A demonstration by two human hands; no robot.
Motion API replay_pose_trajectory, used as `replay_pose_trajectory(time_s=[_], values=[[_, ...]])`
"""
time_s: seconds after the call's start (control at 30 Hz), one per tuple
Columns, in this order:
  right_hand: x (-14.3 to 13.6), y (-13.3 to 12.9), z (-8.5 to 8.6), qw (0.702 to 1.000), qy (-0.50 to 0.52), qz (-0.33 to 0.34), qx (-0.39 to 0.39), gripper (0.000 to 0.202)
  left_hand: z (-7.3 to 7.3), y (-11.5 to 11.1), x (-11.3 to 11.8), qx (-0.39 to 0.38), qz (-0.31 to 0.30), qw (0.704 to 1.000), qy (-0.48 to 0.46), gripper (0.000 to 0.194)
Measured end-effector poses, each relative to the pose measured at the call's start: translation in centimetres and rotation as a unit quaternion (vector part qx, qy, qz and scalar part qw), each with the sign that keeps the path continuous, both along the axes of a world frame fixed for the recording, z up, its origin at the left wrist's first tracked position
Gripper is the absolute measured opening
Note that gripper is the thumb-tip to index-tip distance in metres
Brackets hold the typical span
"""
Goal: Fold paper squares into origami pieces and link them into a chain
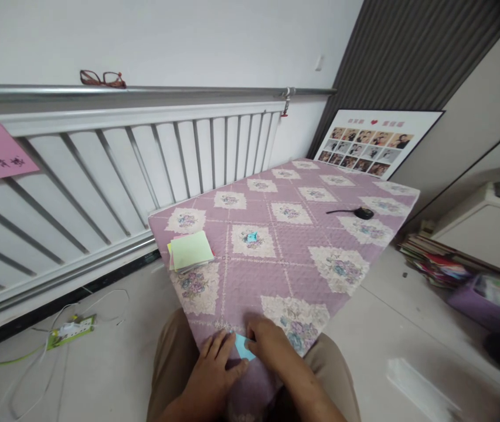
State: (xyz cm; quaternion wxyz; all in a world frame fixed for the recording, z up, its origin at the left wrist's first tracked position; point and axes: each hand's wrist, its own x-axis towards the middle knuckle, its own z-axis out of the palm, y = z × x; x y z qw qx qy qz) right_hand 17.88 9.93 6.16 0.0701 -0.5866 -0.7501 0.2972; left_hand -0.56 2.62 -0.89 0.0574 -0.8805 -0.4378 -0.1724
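Observation:
A small blue paper [244, 347] lies at the near edge of the purple flowered tablecloth [254, 281]. My left hand [215, 369] rests flat beside it with fingers spread, the thumb along the paper's lower edge. On the paper's right side, my right hand [267, 343] has its fingers curled and pressed together at the paper; its fingertips are blurred. Farther up the cloth sits a small folded blue paper piece [252, 237]. To its left is a stack of coloured paper sheets [192, 251], light green on top.
A black round object with a strap [363, 213] lies at the table's right. A photo board [377, 140] stands behind the far end. Glasses [102, 78] rest on the pipe above the white radiator [206, 152]. A power strip [71, 332] with cables is on the floor at left.

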Motion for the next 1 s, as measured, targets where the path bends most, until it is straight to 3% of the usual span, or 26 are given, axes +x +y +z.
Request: replay_pose_trajectory(time_s=[0.13,0.27,0.37,0.47,0.53,0.6,0.7,0.83,0.9,1.0], values=[[0.0,-1.0,-0.6,0.999,0.044,-0.026,-0.010,0.011,-0.1,-0.1,0.0,0.000,0.012,0.998,-0.063,0.027],[0.3,-2.0,-1.3,0.992,0.107,-0.057,-0.028,0.011,0.8,-0.4,0.1,-0.125,0.018,0.981,-0.146,0.029],[0.3,-2.7,-1.4,0.985,0.154,-0.074,-0.030,0.013,1.8,-0.6,0.6,-0.251,0.082,0.918,-0.296,0.036],[0.0,-3.3,-1.0,0.963,0.244,-0.106,-0.041,0.014,2.9,-0.3,1.3,-0.336,0.174,0.800,-0.465,0.042],[-0.5,-3.7,-0.6,0.936,0.319,-0.136,-0.052,0.016,3.7,0.1,1.8,-0.377,0.173,0.731,-0.542,0.044],[-1.0,-4.1,-0.1,0.914,0.369,-0.156,-0.060,0.019,4.5,0.6,2.1,-0.424,0.139,0.687,-0.574,0.036],[-1.5,-4.5,0.6,0.891,0.414,-0.174,-0.072,0.022,6.0,1.0,2.4,-0.476,0.124,0.649,-0.580,0.028],[-1.7,-4.9,1.3,0.874,0.446,-0.176,-0.086,0.025,7.7,1.0,2.5,-0.476,0.120,0.602,-0.630,0.036],[-1.6,-5.0,1.5,0.872,0.451,-0.171,-0.087,0.027,8.3,0.9,2.4,-0.483,0.120,0.593,-0.633,0.030],[-1.7,-5.1,1.7,0.874,0.448,-0.172,-0.071,0.027,8.8,0.8,2.4,-0.480,0.127,0.604,-0.624,0.025]])
